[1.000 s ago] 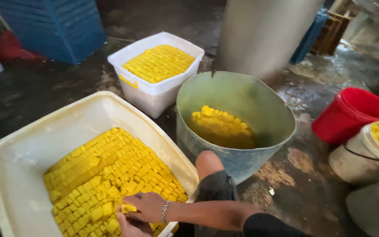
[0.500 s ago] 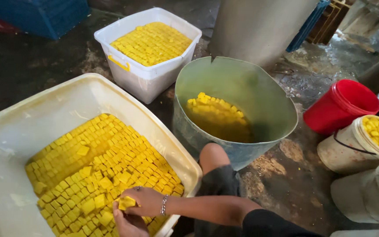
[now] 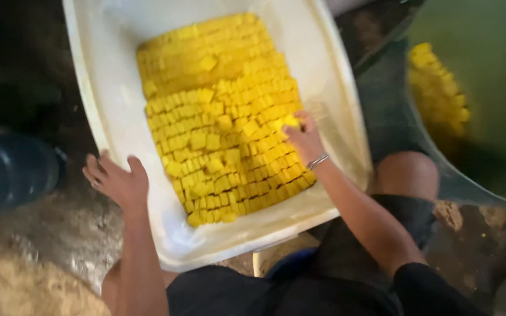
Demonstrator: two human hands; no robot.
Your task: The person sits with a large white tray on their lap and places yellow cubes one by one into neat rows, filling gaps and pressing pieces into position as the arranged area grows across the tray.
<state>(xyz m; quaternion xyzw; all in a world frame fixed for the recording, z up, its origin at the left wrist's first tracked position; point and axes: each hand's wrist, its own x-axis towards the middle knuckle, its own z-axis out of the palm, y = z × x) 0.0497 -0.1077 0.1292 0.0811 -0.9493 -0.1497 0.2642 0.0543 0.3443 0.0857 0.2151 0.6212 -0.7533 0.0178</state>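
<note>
A white tub [image 3: 118, 88] holds rows of yellow cubes [image 3: 224, 129]. The right hand [image 3: 304, 137] pinches one cube [image 3: 291, 122] among them; the left hand [image 3: 115, 181] lies open on the tub's rim. A green basin [image 3: 487, 58] alongside holds more cubes.

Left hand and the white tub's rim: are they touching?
Touching. The head view shows the left hand resting its palm and fingers on the near-left rim of the white tub, with no gap visible.

Soft overall motion blur, bright glare on the white tub [image 3: 329, 76], dim shadowed floor [image 3: 24, 76] at left.
</note>
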